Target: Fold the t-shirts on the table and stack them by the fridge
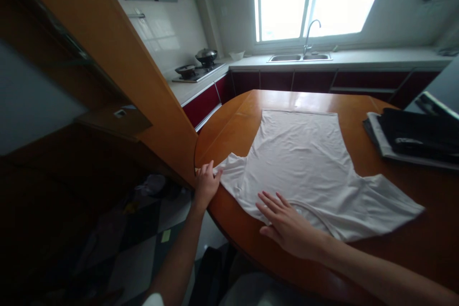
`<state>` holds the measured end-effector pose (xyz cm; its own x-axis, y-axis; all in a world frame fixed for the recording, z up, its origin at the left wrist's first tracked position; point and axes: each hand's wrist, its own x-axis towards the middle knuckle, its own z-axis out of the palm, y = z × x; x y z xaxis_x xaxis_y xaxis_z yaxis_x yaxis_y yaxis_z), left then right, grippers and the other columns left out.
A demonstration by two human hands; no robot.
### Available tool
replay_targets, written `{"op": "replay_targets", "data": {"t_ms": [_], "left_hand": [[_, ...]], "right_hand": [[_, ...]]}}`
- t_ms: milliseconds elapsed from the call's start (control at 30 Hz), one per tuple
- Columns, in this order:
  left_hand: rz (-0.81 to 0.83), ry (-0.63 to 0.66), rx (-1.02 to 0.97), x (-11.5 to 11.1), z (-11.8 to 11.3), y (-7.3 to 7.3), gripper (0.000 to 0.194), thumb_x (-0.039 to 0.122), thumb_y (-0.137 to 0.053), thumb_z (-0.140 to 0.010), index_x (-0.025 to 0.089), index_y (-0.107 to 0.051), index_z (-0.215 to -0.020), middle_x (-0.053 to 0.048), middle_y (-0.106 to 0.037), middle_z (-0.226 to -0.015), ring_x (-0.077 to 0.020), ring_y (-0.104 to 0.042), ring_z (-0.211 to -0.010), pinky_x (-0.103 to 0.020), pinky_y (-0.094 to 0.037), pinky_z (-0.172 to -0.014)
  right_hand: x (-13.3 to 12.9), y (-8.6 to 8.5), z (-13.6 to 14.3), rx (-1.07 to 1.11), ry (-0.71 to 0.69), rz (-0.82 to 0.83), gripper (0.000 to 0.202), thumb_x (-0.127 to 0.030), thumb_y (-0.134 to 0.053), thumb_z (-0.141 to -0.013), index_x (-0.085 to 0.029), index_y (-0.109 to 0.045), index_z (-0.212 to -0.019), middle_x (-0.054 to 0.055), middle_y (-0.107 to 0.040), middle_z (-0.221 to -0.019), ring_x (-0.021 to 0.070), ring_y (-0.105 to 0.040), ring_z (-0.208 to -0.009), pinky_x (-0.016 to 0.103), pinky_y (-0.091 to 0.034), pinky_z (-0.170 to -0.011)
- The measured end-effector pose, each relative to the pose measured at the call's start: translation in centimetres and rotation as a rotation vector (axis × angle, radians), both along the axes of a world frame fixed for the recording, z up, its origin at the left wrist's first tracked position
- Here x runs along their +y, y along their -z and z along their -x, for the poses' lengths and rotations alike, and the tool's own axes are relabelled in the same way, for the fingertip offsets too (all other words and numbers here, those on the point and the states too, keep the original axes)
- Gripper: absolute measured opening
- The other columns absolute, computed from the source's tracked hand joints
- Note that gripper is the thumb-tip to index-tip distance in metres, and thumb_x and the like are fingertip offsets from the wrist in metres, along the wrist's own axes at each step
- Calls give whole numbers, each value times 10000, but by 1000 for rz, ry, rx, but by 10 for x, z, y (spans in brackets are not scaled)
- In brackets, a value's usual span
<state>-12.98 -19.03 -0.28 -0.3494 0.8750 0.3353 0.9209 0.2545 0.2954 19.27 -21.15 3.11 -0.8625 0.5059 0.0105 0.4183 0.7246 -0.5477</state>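
Observation:
A white T-shirt (pixel 301 153) lies spread on the brown wooden table (pixel 229 129), its hem toward the window and its neckline toward me. My left hand (pixel 207 182) is at the end of the left sleeve by the table's edge, with its fingers apart; whether it pinches any cloth cannot be made out. Over the shirt's shoulder, just left of the neckline, my right hand (pixel 281 220) is palm down with its fingers spread, holding nothing. The right sleeve stretches out flat toward the right.
Dark and white folded clothes (pixel 419 136) are stacked at the table's right. An orange wooden post (pixel 154 81) rises beside the table's left edge. Beyond are a counter with a sink (pixel 300 58) and a stove (pixel 199 72) with pans.

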Motion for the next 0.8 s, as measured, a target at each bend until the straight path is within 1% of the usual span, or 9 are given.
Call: {"op": "replay_targets", "data": {"t_ms": [133, 267, 367, 433, 500, 567, 633, 733, 800], "left_hand": [[100, -98, -78, 18, 19, -5, 176, 366, -665, -857, 192, -671, -886, -106, -657, -970, -289, -630, -983, -403, -491, -919], [86, -33, -347, 29, 16, -25, 114, 262, -621, -831, 208, -546, -764, -10, -608, -776, -186, -609, -754, -283, -475, -707], [-30, 100, -466, 31, -8, -47, 115, 272, -611, -824, 209, -526, -778, 18, -578, -734, -157, -579, -692, -250, -442, -629], [-50, 273, -573, 30, -32, -60, 140, 318, -635, -828, 199, -570, -863, 4, -623, -808, -153, -607, -720, -243, -460, -636], [33, 483, -733, 30, -56, -67, 283, 395, -658, -843, 192, -610, -1035, -29, -678, -916, -159, -648, -744, -246, -489, -638], [74, 571, -859, 33, -69, -65, 389, 468, -631, -877, 186, -612, -1144, -61, -708, -971, -164, -670, -725, -256, -509, -623], [-27, 481, -878, 38, -69, -57, 358, 472, -570, -920, 173, -633, -1109, -75, -722, -952, -168, -676, -706, -269, -523, -629], [-178, 333, -744, 48, -55, -40, 224, 351, -558, -918, 170, -675, -977, -78, -735, -923, -187, -691, -769, -295, -548, -703], [-161, 358, -633, 53, -46, -32, 171, 269, -566, -894, 177, -706, -924, -77, -746, -932, -202, -698, -833, -311, -556, -757]], "right_hand": [[7, -15, 9, 128, 110, 6, 435, -362, -496, -1015, -169, -603, -1390, 147, -453, -1564, 297, -339, -1492, 511, -298, -1215], [24, -9, 20, 294, 221, 109, 307, -311, -527, -981, -191, -714, -1192, 137, -604, -1410, 283, -549, -1316, 452, -433, -1113], [40, 5, 34, 413, 352, 299, 280, -296, -548, -937, -192, -724, -1129, 129, -691, -1246, 266, -647, -1140, 436, -497, -1015], [50, 11, 44, 513, 458, 496, 326, -323, -559, -914, -192, -694, -1180, 124, -706, -1197, 246, -677, -1036, 414, -535, -928], [58, 14, 50, 630, 552, 717, 432, -384, -563, -901, -196, -629, -1284, 118, -700, -1188, 226, -682, -977, 379, -559, -848], [62, 15, 53, 721, 619, 886, 525, -447, -574, -882, -207, -577, -1349, 103, -695, -1160, 223, -670, -983, 350, -569, -794], [64, 16, 54, 753, 676, 974, 526, -487, -587, -858, -207, -610, -1303, 90, -694, -1117, 230, -652, -1000, 326, -572, -747], [65, 18, 53, 738, 729, 1035, 411, -485, -603, -828, -184, -717, -1084, 81, -701, -1071, 231, -636, -1006, 304, -567, -740], [66, 18, 53, 728, 751, 1063, 375, -483, -610, -812, -170, -744, -970, 82, -713, -1032, 228, -637, -989, 306, -566, -758]]}}
